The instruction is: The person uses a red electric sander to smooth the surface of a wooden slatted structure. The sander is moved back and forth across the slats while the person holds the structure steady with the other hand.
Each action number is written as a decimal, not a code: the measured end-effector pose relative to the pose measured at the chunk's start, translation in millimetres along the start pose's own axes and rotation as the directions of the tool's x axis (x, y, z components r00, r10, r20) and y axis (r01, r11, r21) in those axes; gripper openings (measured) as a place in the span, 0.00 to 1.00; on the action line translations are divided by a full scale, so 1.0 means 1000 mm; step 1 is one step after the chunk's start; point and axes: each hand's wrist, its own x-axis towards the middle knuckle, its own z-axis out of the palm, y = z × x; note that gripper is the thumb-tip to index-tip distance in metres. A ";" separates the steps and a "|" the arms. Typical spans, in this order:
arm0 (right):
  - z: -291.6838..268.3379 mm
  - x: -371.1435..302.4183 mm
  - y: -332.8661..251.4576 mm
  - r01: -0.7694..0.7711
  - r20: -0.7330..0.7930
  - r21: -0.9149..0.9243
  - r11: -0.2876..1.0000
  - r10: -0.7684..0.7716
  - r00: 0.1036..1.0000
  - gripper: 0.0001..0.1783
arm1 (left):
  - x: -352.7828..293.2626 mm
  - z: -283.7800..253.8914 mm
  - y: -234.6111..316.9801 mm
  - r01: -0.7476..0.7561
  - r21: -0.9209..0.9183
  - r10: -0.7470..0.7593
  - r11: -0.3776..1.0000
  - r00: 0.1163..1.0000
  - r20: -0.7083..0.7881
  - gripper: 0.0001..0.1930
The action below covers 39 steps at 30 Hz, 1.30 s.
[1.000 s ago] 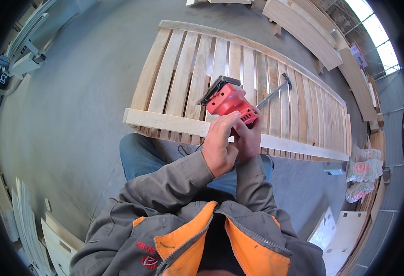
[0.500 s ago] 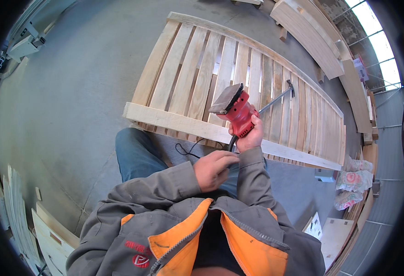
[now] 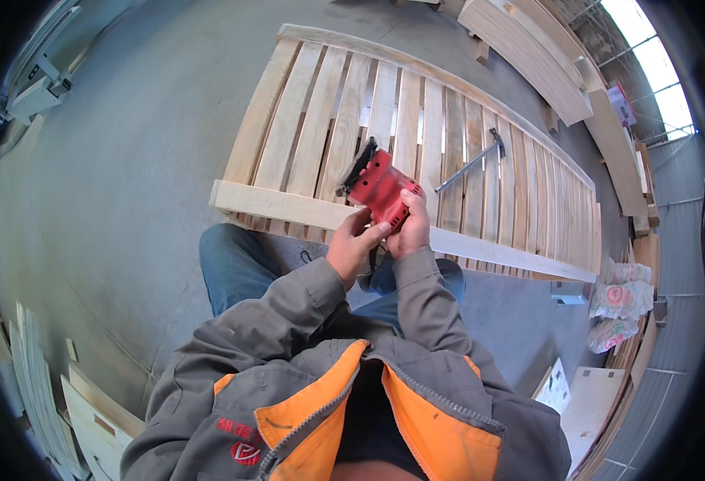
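A red electric sander [image 3: 380, 191] with a dark sanding pad is held over the near rail of a slatted wooden frame [image 3: 284, 205]. My right hand [image 3: 411, 227] is closed round the right side of its body. My left hand [image 3: 354, 250] grips the lower end near the cord, thumb and fingers against the red housing. The pad faces up and to the left, clear of the slats. On the slats to the right lies a hammer [image 3: 473, 163] with a metal handle. The cord's upper part is partly hidden behind my hands.
Long wooden boards [image 3: 529, 60] are stacked at the far right. Plastic bags [image 3: 621, 301] sit beyond the frame's right end. Cut panels [image 3: 100, 421] and thin strips [image 3: 40, 385] lean at the lower left, and a white machine part [image 3: 40, 98] stands at the upper left.
My left hand has moved up from below and taken hold of the sander's lower end. The sander has shifted left and turned, so its pad now shows edge-on.
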 end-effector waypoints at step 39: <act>-0.006 0.069 -0.019 -0.094 -0.055 -0.418 0.903 0.078 0.995 0.29 | -0.158 -0.215 0.044 -0.046 0.968 0.483 0.246 0.872 -0.081 0.20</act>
